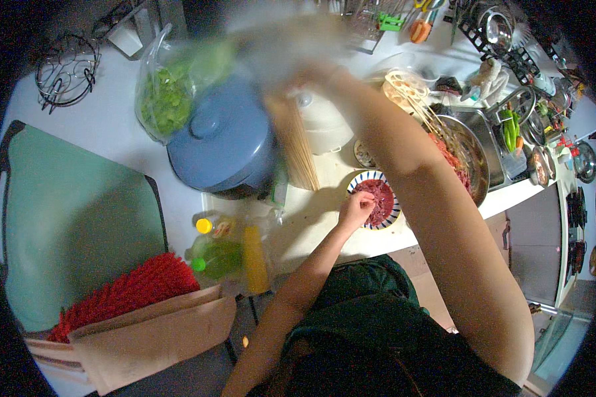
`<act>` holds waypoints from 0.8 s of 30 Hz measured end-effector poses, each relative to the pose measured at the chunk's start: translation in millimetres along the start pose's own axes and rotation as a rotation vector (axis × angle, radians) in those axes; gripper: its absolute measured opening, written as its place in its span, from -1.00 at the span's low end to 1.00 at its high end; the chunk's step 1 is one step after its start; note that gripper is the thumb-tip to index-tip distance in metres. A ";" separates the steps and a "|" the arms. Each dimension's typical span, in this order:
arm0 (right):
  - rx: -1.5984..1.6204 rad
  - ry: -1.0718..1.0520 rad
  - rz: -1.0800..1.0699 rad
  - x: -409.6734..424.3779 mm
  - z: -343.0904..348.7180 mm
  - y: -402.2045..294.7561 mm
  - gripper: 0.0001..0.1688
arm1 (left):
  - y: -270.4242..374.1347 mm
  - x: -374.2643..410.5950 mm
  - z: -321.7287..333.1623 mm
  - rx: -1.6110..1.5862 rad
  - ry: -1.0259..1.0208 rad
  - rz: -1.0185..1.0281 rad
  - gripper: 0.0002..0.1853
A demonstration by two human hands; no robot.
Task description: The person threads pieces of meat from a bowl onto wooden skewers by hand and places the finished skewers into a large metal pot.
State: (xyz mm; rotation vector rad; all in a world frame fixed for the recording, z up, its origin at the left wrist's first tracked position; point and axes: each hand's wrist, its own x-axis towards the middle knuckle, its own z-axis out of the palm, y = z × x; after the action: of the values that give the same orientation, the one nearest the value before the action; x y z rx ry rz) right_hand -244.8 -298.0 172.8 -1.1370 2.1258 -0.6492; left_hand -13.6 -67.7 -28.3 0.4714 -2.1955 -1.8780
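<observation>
My left hand (358, 209) is over a white bowl (395, 214) with blue rim stripes, its fingers bunched together at the raw red meat (383, 194) inside. Whether a piece is pinched between them is hidden. My right arm stretches up across the view, and my right hand (298, 74) is a blur close to the camera, so its grip does not show. Thin wooden skewers (300, 159) lie in a bundle below it, left of a white lidded pot (328, 129). A small dish (363, 153) is partly behind my right forearm.
A blue lidded pot (223, 144) stands beside a plastic bag of green leaves (164, 106). Right of my arm, a steel basin (477, 173) holds skewered meat (447, 156) near the sink (494, 159). Bottles (206, 226), a green cutting board (79, 208) and red fabric (134, 288) are left.
</observation>
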 end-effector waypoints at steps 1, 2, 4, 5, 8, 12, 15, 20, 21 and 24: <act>-0.032 0.043 0.046 -3.2 -0.1 -4.7 -0.67 | 2.0 -0.7 -2.3 -0.001 0.009 -0.004 -0.83; -0.316 0.242 -0.332 -8.8 -1.9 -4.1 -0.65 | 1.4 -0.1 -2.5 -0.002 0.023 0.009 -0.82; -0.273 0.531 -0.363 -31.0 0.9 -32.5 -0.63 | -0.4 -0.5 -5.8 0.009 0.055 0.032 -0.83; -0.248 0.675 -0.375 -46.0 -1.2 -49.5 -0.63 | -1.6 -1.4 -6.2 0.015 0.068 0.042 -0.83; -0.354 0.871 -0.600 -103.8 -30.9 -76.8 -0.69 | -5.1 -3.1 -1.1 -0.027 0.060 0.112 -0.84; -0.195 1.075 -0.820 -202.8 -77.6 -104.8 -0.77 | -0.5 -8.0 -1.5 -0.365 -0.040 -0.184 -0.86; 0.513 0.863 -0.890 -309.4 -41.5 -100.8 -0.84 | -18.3 -4.9 -20.1 -0.451 -0.005 -0.278 -0.86; 0.125 1.032 -0.625 -446.5 32.6 -23.2 -0.86 | -10.0 2.9 -29.0 -0.272 -0.014 -0.114 -0.84; -0.043 0.990 -0.534 -462.0 50.2 -7.8 -0.86 | -5.2 3.3 -30.5 -0.183 -0.004 -0.067 -0.84; 0.062 0.879 -0.355 -487.7 114.1 42.8 -0.92 | -7.9 10.8 -21.3 -0.084 -0.126 -0.141 -0.87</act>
State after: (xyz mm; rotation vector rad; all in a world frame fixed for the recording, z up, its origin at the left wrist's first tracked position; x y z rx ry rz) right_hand 22.5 125.9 212.4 -1.3604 2.5708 -1.6012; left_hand -15.0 -92.3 -33.1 0.5180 -2.2024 -2.1175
